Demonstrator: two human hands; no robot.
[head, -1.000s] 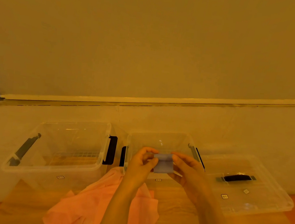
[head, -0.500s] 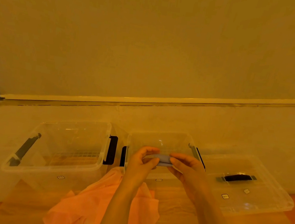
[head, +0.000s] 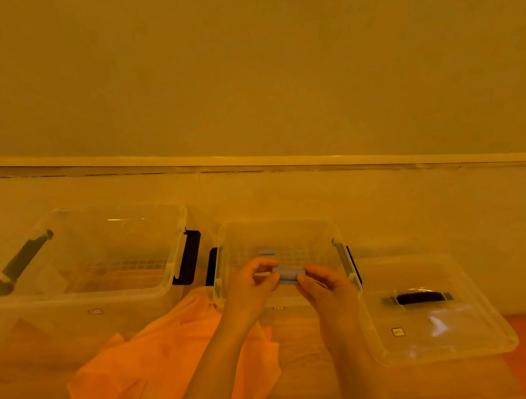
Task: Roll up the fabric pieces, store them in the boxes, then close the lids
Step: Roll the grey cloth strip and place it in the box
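Note:
A small grey-blue fabric roll (head: 288,274) is pinched at its two ends by my left hand (head: 253,284) and my right hand (head: 326,290), just above the near part of the middle clear box (head: 284,231). Another small grey-blue piece (head: 265,252) shows inside that box, farther back. A larger clear box (head: 83,300) stands open on the left. An orange-pink cloth (head: 176,354) lies crumpled on the wooden table under my forearms.
A clear lid (head: 455,349) with a black handle (head: 418,298) lies flat to the right of the middle box. Black latches (head: 190,256) sit between the two boxes. A pale wall rises right behind the boxes.
The grey-blue piece went from a partly flat sheet to a tight narrow roll. Both hands moved it slightly forward and lower over the middle box.

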